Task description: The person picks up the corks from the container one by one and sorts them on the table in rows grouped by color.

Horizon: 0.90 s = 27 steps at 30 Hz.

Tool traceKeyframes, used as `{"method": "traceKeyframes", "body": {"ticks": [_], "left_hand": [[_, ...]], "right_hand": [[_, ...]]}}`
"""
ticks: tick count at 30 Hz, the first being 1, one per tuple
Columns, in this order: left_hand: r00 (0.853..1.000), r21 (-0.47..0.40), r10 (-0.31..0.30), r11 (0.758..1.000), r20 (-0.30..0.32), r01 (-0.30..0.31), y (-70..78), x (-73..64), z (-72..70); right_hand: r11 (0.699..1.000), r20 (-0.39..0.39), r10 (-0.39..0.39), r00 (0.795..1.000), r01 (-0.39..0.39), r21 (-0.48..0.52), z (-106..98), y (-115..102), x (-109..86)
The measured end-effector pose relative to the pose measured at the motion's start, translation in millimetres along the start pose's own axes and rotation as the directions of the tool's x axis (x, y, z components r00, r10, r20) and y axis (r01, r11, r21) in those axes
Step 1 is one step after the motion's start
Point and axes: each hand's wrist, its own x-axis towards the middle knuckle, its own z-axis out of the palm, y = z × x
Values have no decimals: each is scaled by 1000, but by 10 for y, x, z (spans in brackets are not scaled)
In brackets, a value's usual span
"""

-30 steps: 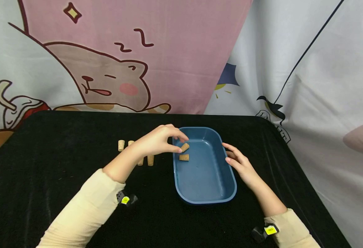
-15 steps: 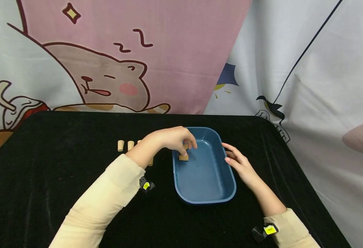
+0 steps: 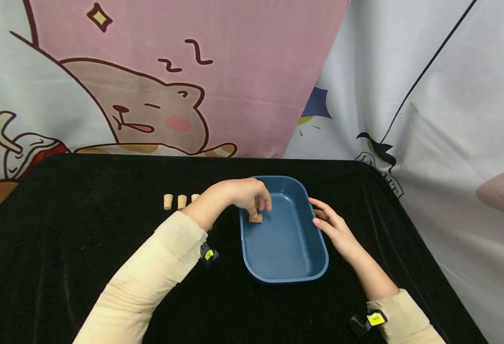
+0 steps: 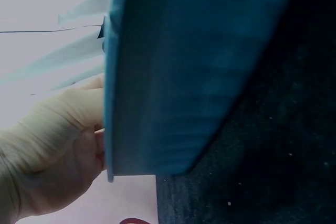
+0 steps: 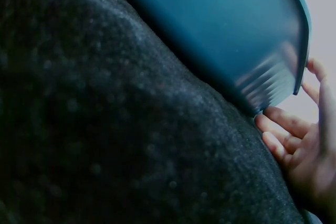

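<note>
A blue plastic bin stands on the black cloth. My left hand reaches over its left rim, thumb and fingers curled round a cork that they mostly cover. Just below the thumb, another cork lies on its side on the bin floor. In the left wrist view the bin wall hides the fingertips of that hand. My right hand rests its fingertips against the bin's right side, fingers loosely extended; the right wrist view shows these fingers by the bin's lower corner.
Left of the bin, several corks stand on the black-covered table, among them a cork at the left end and a cork beside it. My left forearm partly covers the others. A printed curtain hangs behind the table.
My left hand has moved right and down into the bin, its fingers curling round the upper cork. The right hand and the bin have stayed in place.
</note>
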Motion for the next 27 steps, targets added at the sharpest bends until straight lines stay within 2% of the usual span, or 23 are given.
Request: {"method": "traceKeyframes", "body": {"ticks": [5,16,21,27], "left_hand": [[1000,29,-13,1000,-2,13,-41,22,46],[997,134,-43,990,-66,52,-89,45,153],[995,154,-41,987,-90,54,-101,51,178],[994,134,-30,990,-104,44,-111,48,188]], "right_hand": [[1000,-3,-8,1000,8,1,5,-17,-4],[1000,-5,-13,1000,13,-11,-4,-1,-2],[1000,-4,-7,1000,7,-10,-6,11,3],[1000,-5,-6,1000,6,-14,-9,14,0]]}}
